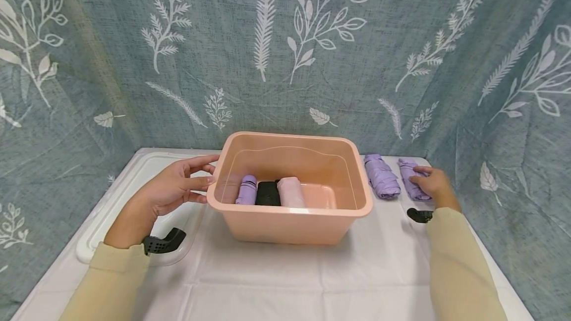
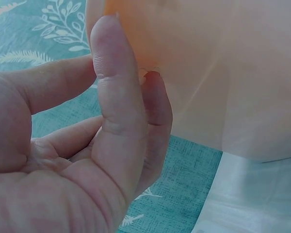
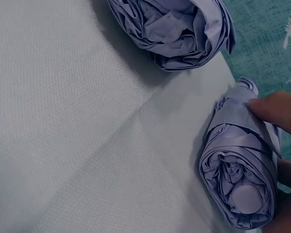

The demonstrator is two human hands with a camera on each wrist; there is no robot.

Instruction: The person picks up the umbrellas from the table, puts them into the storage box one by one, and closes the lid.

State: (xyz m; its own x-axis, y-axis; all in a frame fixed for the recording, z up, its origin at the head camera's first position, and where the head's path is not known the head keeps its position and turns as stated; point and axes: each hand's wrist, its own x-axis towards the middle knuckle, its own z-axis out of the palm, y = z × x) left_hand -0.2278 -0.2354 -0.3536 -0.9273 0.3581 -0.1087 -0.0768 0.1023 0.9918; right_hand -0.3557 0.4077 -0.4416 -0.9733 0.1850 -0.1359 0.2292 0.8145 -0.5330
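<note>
My right hand [image 1: 434, 185] grips a folded purple umbrella [image 3: 240, 160] lying at the table's right edge. The thumb lies on its upper side, with fingers along the far side. To its left lies a second, thicker purple folded bundle [image 1: 381, 176]. At the left end of a peach plastic bin [image 1: 290, 222], my left hand [image 1: 176, 185] touches the rim from outside with loosely extended fingers. Inside the bin, a purple rolled item [image 1: 247, 190], a black one [image 1: 267, 193] and a pale pink one [image 1: 291, 192] stand side by side toward the left.
A white lid [image 1: 111, 212] lies flat under the left forearm, left of the bin. White cloth covers the table [image 1: 267, 281]. A blue-green leaf-patterned curtain [image 1: 250, 98] hangs behind and at both sides.
</note>
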